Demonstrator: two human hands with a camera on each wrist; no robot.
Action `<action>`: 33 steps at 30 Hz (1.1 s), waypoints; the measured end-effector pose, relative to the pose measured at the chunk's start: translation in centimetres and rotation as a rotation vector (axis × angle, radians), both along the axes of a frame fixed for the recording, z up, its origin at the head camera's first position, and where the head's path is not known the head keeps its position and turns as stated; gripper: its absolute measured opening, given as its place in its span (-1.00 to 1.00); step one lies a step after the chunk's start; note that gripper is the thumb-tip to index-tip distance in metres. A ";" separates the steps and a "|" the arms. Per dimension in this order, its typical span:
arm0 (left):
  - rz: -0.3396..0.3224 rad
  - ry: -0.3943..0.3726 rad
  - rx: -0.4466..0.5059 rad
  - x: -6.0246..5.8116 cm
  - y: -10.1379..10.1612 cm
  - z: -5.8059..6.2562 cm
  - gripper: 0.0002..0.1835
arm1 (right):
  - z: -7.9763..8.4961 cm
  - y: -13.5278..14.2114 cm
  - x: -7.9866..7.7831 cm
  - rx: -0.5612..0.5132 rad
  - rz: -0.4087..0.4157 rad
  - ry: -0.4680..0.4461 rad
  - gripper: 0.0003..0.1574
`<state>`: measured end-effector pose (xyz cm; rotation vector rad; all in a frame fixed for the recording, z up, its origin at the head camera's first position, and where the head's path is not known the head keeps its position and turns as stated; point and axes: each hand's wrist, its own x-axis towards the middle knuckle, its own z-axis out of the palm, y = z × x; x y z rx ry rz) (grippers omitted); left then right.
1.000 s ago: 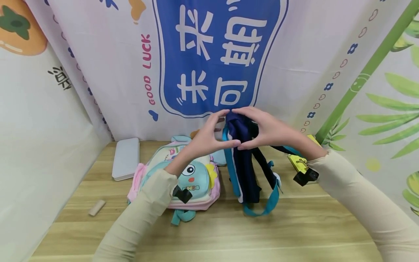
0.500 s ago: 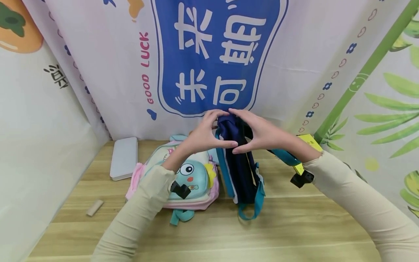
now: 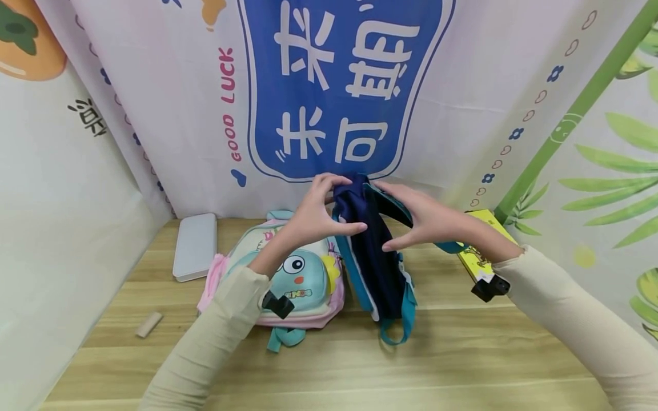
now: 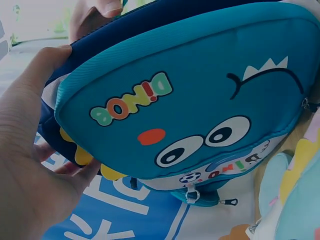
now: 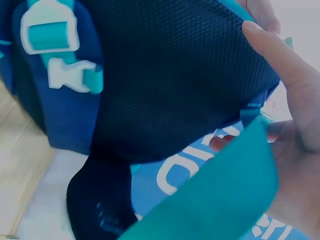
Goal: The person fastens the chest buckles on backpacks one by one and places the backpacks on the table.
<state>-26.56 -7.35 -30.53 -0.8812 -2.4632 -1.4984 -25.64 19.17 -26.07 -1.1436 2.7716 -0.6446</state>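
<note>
A navy-and-teal child's backpack (image 3: 377, 268) stands on its narrow side, leaning left on the table. My left hand (image 3: 313, 214) grips its upper end, thumb on the near side and fingers round the far side. In the left wrist view the teal front panel (image 4: 200, 90) shows a cartoon face and lettering. At the upper right my right hand (image 3: 437, 220) holds the back edge, its thumb touching the dark mesh panel (image 5: 170, 65). A teal strap (image 5: 220, 185) crosses in front of the right fingers, partly hiding them.
A pastel cartoon backpack (image 3: 303, 274) lies flat to the left. Beyond it are a pale flat case (image 3: 195, 246) and a small beige block (image 3: 149, 325). A yellow box (image 3: 475, 257) sits behind the right wrist. A printed curtain (image 3: 195, 114) hangs along the back.
The navy backpack has shifted left and leans more, with its loose strap drawn in. My right hand has moved slightly right from the left, so the two thumbs stand further apart.
</note>
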 end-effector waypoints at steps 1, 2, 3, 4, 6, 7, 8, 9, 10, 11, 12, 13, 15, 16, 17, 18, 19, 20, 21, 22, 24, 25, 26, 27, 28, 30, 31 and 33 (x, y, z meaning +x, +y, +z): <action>0.000 0.003 0.006 0.1 -0.1 0.0 -0.18 | -0.1 0.4 0.0 0.000 -0.003 0.003 0.44; 0.002 0.005 0.009 0.1 -0.1 -0.1 -0.18 | -0.2 0.7 0.1 0.001 -0.008 0.005 0.43; 0.003 0.010 0.012 0.1 -0.1 -0.1 -0.17 | -0.3 1.0 0.1 0.004 -0.014 0.006 0.42; 0.005 0.015 0.013 0.2 -0.2 -0.2 -0.17 | -0.3 1.4 0.2 0.006 -0.021 0.007 0.41; 0.008 0.022 0.012 0.2 -0.3 -0.3 -0.16 | -0.5 2.0 0.3 0.007 -0.046 0.000 0.41; 0.010 0.023 0.014 0.2 -0.3 -0.3 -0.16 | -0.5 2.3 0.4 0.009 -0.060 -0.006 0.41; 0.014 0.021 0.012 0.3 -0.4 -0.4 -0.17 | -0.5 2.7 0.5 0.010 -0.071 -0.010 0.41; 0.021 0.018 0.007 0.4 -0.5 -0.4 -0.17 | -0.6 3.0 0.6 0.010 -0.079 -0.010 0.42; 0.026 0.013 0.004 0.4 -0.6 -0.5 -0.17 | -0.7 3.3 0.7 0.009 -0.087 -0.011 0.43; 0.033 0.008 -0.001 0.5 -0.7 -0.6 -0.17 | -0.8 3.7 0.7 0.009 -0.096 -0.010 0.43; 0.037 0.003 -0.002 0.6 -0.8 -0.6 -0.17 | -0.8 4.0 0.8 0.011 -0.099 -0.007 0.44; 0.040 0.000 -0.001 0.6 -0.9 -0.7 -0.17 | -0.9 4.3 0.9 0.017 -0.099 -0.007 0.44; 0.049 -0.002 -0.003 0.8 -1.1 -0.9 -0.16 | -1.2 4.9 1.0 0.021 -0.096 -0.008 0.44; 0.050 -0.002 0.001 0.8 -1.1 -1.0 -0.16 | -1.3 5.2 1.1 0.020 -0.094 -0.013 0.44; 0.052 0.000 0.005 0.8 -1.2 -1.1 -0.16 | -1.4 5.4 1.2 0.018 -0.089 -0.018 0.44; 0.053 0.001 0.011 0.8 -1.3 -1.2 -0.16 | -1.6 5.6 1.3 0.017 -0.084 -0.026 0.44; 0.054 0.002 0.016 0.8 -1.4 -1.3 -0.17 | -1.7 5.9 1.4 0.014 -0.080 -0.032 0.44; 0.057 0.004 0.020 0.8 -1.4 -1.3 -0.17 | -1.9 6.0 1.5 0.010 -0.078 -0.038 0.45; 0.058 0.006 0.025 0.8 -1.5 -1.4 -0.17 | -2.1 6.2 1.6 0.007 -0.078 -0.045 0.46; 0.058 0.008 0.029 0.8 -1.6 -1.5 -0.17 | -2.3 6.3 1.8 0.004 -0.078 -0.048 0.47; 0.061 0.010 0.032 0.9 -1.7 -1.6 -0.16 | -2.7 6.7 2.0 0.004 -0.080 -0.047 0.49; 0.061 0.010 0.034 1.0 -1.7 -1.7 -0.16 | -2.9 6.8 2.1 0.001 -0.082 -0.044 0.50; 0.062 0.011 0.034 1.0 -1.8 -1.7 -0.16 | -3.1 7.0 2.2 -0.006 -0.083 -0.043 0.50; 0.061 0.009 0.037 1.1 -1.8 -1.8 -0.16 | -3.2 7.1 2.3 -0.016 -0.086 -0.045 0.51; 0.058 0.005 0.043 1.1 -1.9 -1.8 -0.16 | -3.4 7.3 2.4 -0.030 -0.086 -0.047 0.52; 0.057 0.001 0.050 1.2 -2.0 -1.9 -0.16 | -3.8 7.5 2.5 -0.056 -0.083 -0.054 0.53; 0.058 -0.001 0.052 1.3 -2.1 -1.9 -0.16 | -4.1 7.6 2.5 -0.069 -0.084 -0.061 0.54; 0.063 -0.002 0.054 1.3 -2.2 -2.1 -0.16 | -4.7 7.7 2.6 -0.096 -0.080 -0.086 0.54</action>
